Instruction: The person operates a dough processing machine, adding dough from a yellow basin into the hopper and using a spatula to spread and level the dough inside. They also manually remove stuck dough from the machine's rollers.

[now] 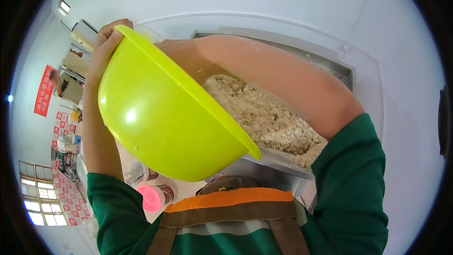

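A large yellow-green plastic bowl [166, 113] is tipped on its side, its opening facing the right, above the left part of a stainless steel trough [348, 78]. My left hand [112, 37] grips the bowl's upper rim, thumb on the outside. My right forearm reaches across the trough towards the bowl's mouth; the right hand itself is hidden behind the bowl, so what it touches does not show. Crumbly, pale floury dough [269, 117] lies heaped in the trough, beside the bowl's rim and under the right forearm.
A white wall stands behind the trough. On the floor below the bowl are a bucket with a pink lid [150, 199] and a white bucket [138, 173] with things in it. Shelves with trays [76, 63] stand at the left. Another person is partly visible there, blurred.
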The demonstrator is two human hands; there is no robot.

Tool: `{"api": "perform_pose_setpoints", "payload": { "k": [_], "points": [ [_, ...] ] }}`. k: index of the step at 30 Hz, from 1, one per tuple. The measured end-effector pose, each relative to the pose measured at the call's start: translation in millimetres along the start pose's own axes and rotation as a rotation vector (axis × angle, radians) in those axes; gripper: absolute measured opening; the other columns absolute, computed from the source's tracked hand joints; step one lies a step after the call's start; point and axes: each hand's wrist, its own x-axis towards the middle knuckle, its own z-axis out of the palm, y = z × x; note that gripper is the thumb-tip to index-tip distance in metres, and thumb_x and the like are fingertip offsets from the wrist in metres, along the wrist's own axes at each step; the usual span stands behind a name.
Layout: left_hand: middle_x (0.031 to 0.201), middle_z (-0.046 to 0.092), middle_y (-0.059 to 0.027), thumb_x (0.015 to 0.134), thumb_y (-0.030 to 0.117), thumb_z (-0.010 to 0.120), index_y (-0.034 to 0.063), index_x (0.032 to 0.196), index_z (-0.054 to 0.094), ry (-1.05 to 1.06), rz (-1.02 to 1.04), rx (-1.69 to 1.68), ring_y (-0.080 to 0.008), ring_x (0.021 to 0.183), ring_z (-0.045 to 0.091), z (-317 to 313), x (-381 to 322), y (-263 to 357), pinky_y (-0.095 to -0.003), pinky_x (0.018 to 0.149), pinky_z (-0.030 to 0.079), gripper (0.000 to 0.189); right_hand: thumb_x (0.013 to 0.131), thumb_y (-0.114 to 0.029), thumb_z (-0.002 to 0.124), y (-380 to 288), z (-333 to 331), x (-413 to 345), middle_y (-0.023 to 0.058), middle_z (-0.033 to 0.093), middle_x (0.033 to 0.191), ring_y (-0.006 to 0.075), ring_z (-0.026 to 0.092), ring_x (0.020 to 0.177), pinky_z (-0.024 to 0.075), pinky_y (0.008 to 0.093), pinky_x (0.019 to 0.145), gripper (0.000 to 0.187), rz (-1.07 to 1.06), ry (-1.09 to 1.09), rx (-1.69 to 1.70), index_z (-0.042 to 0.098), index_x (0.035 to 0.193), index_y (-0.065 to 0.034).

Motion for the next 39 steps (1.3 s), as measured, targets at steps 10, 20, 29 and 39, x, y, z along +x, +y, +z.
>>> {"api": "perform_pose_setpoints", "payload": {
  "k": [10, 20, 29, 39],
  "points": [
    [0.066, 0.04, 0.0011, 0.091, 0.038, 0.056, 0.0031, 0.068, 0.047, -0.058, 0.101, 0.016, -0.0063, 0.06, 0.035, -8, -9, 13, -0.0216, 0.054, 0.028, 0.043, 0.079, -0.038, 0.07, 109, 36, -139, 0.0091, 0.035, 0.146, 0.0302, 0.016, 0.141, 0.0164, 0.0475, 0.115, 0.06, 0.754, -0.222, 0.3, 0.049, 0.132, -0.0216],
    [0.066, 0.035, 0.0019, 0.087, 0.037, 0.061, 0.0043, 0.066, 0.043, -0.023, 0.064, 0.04, -0.0063, 0.06, 0.031, -7, -8, 12, -0.0209, 0.053, 0.024, 0.043, 0.083, -0.042, 0.059, 74, 85, -115, 0.012, 0.021, 0.152, 0.0341, 0.011, 0.141, 0.0132, 0.052, 0.113, 0.068, 0.251, 0.012, -0.229, 0.032, 0.143, -0.0247],
    [0.066, 0.035, 0.0016, 0.082, 0.017, 0.053, 0.0049, 0.064, 0.039, 0.043, 0.043, 0.034, -0.0058, 0.058, 0.031, 0, -4, 15, -0.0211, 0.052, 0.025, 0.025, 0.07, -0.021, 0.074, 112, 109, -40, 0.0072, 0.045, 0.137, 0.0332, 0.033, 0.132, 0.0337, 0.0452, 0.106, 0.051, 0.363, -0.312, -0.366, 0.059, 0.118, -0.0134],
    [0.063, 0.035, 0.0006, 0.076, 0.017, 0.055, 0.0062, 0.061, 0.039, 0.094, 0.181, -0.004, -0.0091, 0.061, 0.032, -19, -28, 9, -0.0235, 0.055, 0.023, 0.024, 0.07, 0.012, 0.064, 127, 76, -145, 0.0083, 0.054, 0.128, 0.0234, 0.048, 0.119, 0.037, 0.035, 0.106, 0.041, 0.646, -0.101, -0.306, 0.061, 0.106, -0.0081]
  ]
}}
